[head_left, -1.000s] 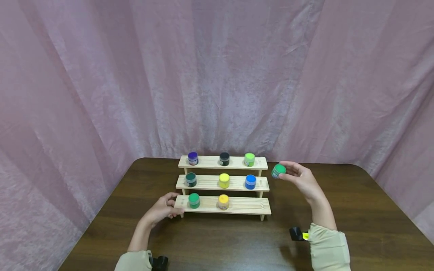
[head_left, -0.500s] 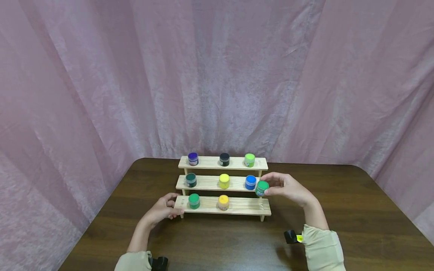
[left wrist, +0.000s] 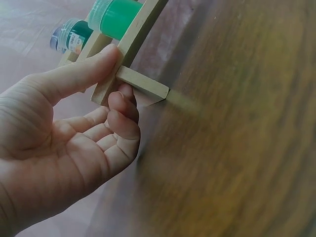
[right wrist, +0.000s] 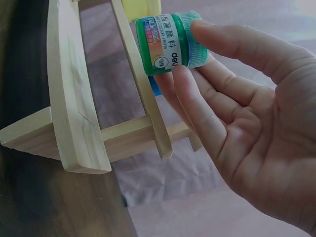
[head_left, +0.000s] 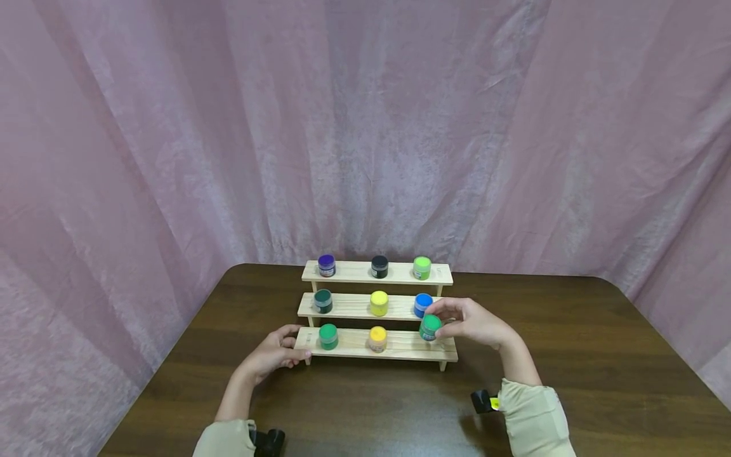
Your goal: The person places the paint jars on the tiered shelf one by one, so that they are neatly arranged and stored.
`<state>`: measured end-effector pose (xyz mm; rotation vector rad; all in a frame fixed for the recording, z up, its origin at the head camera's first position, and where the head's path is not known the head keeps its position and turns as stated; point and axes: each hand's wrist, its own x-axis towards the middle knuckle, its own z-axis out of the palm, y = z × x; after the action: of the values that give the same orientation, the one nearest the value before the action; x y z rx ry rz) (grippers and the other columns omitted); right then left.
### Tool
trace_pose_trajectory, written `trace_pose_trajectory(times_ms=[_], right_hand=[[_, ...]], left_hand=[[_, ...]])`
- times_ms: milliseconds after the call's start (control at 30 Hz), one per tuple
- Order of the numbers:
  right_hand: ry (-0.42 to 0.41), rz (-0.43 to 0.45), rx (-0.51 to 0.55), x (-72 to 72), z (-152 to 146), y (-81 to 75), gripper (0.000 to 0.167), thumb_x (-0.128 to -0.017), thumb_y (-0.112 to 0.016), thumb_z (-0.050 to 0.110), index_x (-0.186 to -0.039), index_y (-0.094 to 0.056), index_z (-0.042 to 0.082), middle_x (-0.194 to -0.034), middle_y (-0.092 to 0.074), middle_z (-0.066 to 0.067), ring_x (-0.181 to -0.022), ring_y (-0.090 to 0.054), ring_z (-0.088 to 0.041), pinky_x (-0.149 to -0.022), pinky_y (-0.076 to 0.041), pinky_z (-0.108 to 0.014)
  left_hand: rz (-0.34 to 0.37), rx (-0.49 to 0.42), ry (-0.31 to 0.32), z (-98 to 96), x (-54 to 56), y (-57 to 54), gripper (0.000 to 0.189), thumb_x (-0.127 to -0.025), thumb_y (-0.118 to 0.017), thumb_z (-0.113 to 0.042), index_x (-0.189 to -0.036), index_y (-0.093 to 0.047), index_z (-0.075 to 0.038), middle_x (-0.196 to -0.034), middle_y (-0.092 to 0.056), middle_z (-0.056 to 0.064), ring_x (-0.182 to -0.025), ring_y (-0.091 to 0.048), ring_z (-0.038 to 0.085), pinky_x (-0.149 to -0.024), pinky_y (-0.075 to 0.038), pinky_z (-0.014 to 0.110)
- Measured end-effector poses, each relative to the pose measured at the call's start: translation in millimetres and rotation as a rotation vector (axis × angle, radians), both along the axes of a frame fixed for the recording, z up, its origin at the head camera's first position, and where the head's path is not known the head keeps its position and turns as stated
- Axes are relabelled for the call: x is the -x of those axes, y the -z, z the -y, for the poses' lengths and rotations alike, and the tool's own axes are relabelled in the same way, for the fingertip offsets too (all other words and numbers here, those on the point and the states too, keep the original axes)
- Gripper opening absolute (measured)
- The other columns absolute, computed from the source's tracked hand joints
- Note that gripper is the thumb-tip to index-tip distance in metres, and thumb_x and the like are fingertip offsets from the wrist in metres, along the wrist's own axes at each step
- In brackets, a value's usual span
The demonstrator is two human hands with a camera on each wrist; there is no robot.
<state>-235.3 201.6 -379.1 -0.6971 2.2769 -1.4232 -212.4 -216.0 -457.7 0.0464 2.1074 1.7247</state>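
A three-step wooden display rack (head_left: pixel 351 346) stands on the table. My left hand (head_left: pixel 271 353) pinches the left end of its lowest step, thumb on top and fingers curled beneath, as the left wrist view shows. My right hand (head_left: pixel 471 322) holds a green paint jar (right wrist: pixel 170 42) between thumb and fingers, over the right part of the lowest step. In the right wrist view a gap separates this labelled jar from the step's board. On that same step sit another green jar (head_left: pixel 328 337) at the left and an orange-yellow jar (head_left: pixel 377 339) in the middle.
The middle step bears a dark green jar (head_left: pixel 323 301), a yellow jar (head_left: pixel 379 303) and a blue jar (head_left: pixel 422 304), close behind my right fingers. On the top step are purple (head_left: pixel 327 265), black (head_left: pixel 379 266) and light green jars (head_left: pixel 422 268). A pink curtain (head_left: pixel 365 139) hangs behind the brown table (head_left: pixel 365 406).
My right hand has carried the green paint jar leftward and down, from beside the rack to over the lowest step's right part. The left hand has kept its grip on the rack.
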Motion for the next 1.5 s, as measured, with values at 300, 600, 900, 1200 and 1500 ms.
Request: trace_pose_trajectory(times_ms=[300,600,900,1200,1500], right_hand=[[-0.013,-0.013,-0.036,1.6,2.0,3.4,0.039,-0.083,-0.072,0.007,-0.119,-0.061,-0.006,-0.116,-0.064,-0.023,-0.097,-0.062,-0.011,-0.083,-0.052,-0.022],[-0.040,0.028,-0.044,2.2,6.0,8.1,0.039,-0.083,-0.072,0.003,-0.119,-0.061,-0.008,-0.119,-0.064,-0.028,-0.111,-0.063,-0.032,-0.085,-0.053,-0.023],[-0.050,0.076,-0.074,1.9,9.8,12.9,0.037,-0.085,-0.071,0.003,-0.119,-0.061,-0.007,-0.118,-0.064,-0.024,-0.111,-0.062,-0.031,-0.084,-0.055,-0.028],[-0.058,0.060,-0.087,1.8,12.1,14.6,0.035,-0.084,-0.071,0.001,-0.117,-0.063,-0.006,-0.115,-0.066,-0.023,-0.105,-0.063,-0.024,-0.082,-0.053,-0.023],[-0.081,0.070,-0.088,2.0,14.3,14.4,0.035,-0.084,-0.070,-0.001,-0.117,-0.061,-0.008,-0.115,-0.066,-0.024,-0.105,-0.064,-0.023,-0.084,-0.054,-0.025]], left_hand=[[-0.010,-0.044,0.012,0.8,1.1,0.5,0.082,-0.084,-0.074,-0.012,-0.145,-0.025,0.010,-0.099,-0.067,0.004,-0.077,-0.059,0.009,-0.068,-0.048,0.023],[-0.002,-0.057,0.017,1.3,1.4,0.2,0.083,-0.085,-0.074,-0.013,-0.146,-0.023,0.009,-0.100,-0.066,0.005,-0.077,-0.059,0.009,-0.069,-0.048,0.023],[0.006,-0.063,0.019,1.5,1.1,1.6,0.084,-0.084,-0.074,-0.013,-0.146,-0.023,0.010,-0.100,-0.065,0.005,-0.077,-0.060,0.009,-0.068,-0.048,0.023],[0.008,-0.066,0.020,1.0,-1.5,1.2,0.081,-0.086,-0.072,-0.012,-0.146,-0.023,0.009,-0.100,-0.066,0.005,-0.077,-0.061,0.009,-0.066,-0.048,0.022],[0.006,-0.069,0.021,1.7,-1.3,1.3,0.080,-0.086,-0.071,-0.012,-0.146,-0.022,0.009,-0.099,-0.066,0.004,-0.076,-0.061,0.009,-0.066,-0.048,0.022]])
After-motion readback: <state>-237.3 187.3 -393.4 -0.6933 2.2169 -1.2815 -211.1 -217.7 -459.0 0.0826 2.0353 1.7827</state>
